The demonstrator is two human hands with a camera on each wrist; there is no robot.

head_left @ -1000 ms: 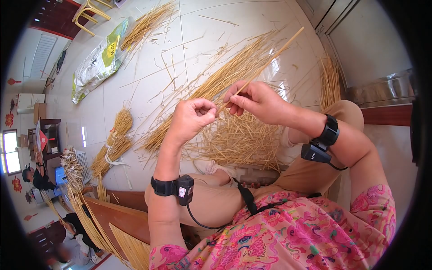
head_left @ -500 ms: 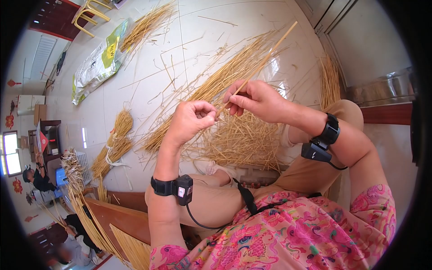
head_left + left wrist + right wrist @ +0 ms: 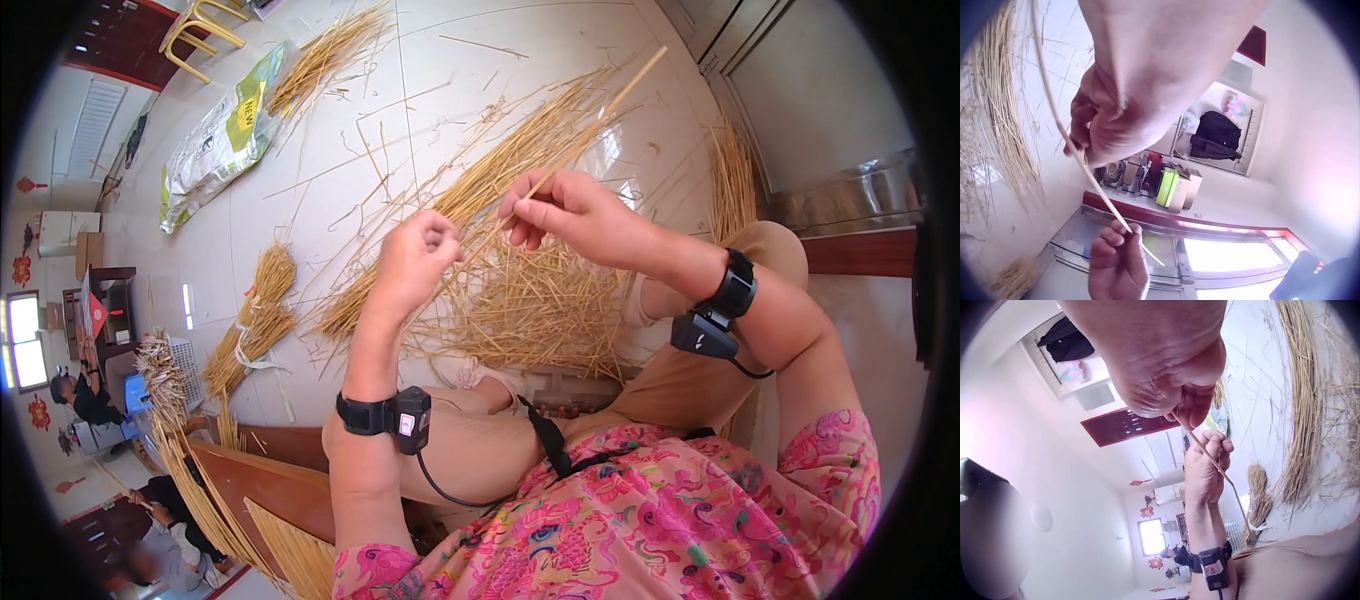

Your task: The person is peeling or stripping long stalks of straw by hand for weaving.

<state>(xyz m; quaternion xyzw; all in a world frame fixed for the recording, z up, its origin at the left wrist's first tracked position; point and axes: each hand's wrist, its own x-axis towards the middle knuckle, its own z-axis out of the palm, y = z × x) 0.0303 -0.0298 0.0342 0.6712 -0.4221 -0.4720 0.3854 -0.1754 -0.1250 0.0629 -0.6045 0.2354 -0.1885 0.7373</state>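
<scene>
A long, thin straw stalk (image 3: 628, 88) slants across in front of the person. The right hand (image 3: 565, 215) pinches it between thumb and fingers, and its upper end sticks out far beyond them. Lower down, the left hand (image 3: 415, 258) has its fingers curled at the same stalk, with a gap between the two hands. In the left wrist view the stalk (image 3: 1100, 190) runs past the left fingertips to the right hand (image 3: 1119, 262). The right wrist view shows the stalk (image 3: 1225, 475) bent slightly below the left hand (image 3: 1205, 472).
Loose straw (image 3: 540, 310) lies heaped on the floor before the person's feet, beside a long straw pile (image 3: 500, 170). A tied straw bundle (image 3: 255, 315) and a printed plastic bag (image 3: 225, 135) lie left. More straw (image 3: 733, 185) stands at right; a wooden board (image 3: 260, 490) is lower left.
The left hand has moved left and slightly up, away from the right hand, along the stalk's lower part. The right hand has stayed nearly in place, still pinching the stalk.
</scene>
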